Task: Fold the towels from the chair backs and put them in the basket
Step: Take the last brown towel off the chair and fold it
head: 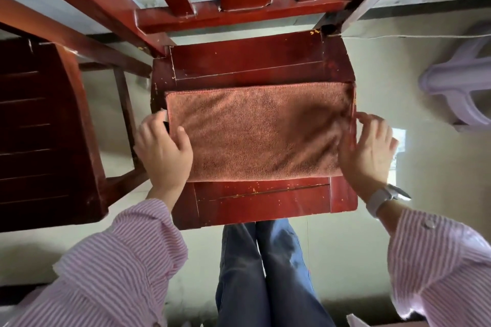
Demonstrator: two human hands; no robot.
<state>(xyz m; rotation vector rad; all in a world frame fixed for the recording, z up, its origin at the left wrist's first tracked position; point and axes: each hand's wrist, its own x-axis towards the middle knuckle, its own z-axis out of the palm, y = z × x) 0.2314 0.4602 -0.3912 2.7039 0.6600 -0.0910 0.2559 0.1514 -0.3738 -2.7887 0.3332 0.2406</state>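
On chair seat (260, 61), both hands at towel (260, 130) ends.

Soft daylight, mild shadows; wide-angle edge bending, slight blur.

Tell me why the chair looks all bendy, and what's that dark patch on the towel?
Head view: the wide-angle lens bows the chair rails outward toward the edges; the dark patch on the towel looks like a soft shadow near the right hand; the right hand's fingers and the towel edge there are slightly motion-blurred, while the left hand is sharper.
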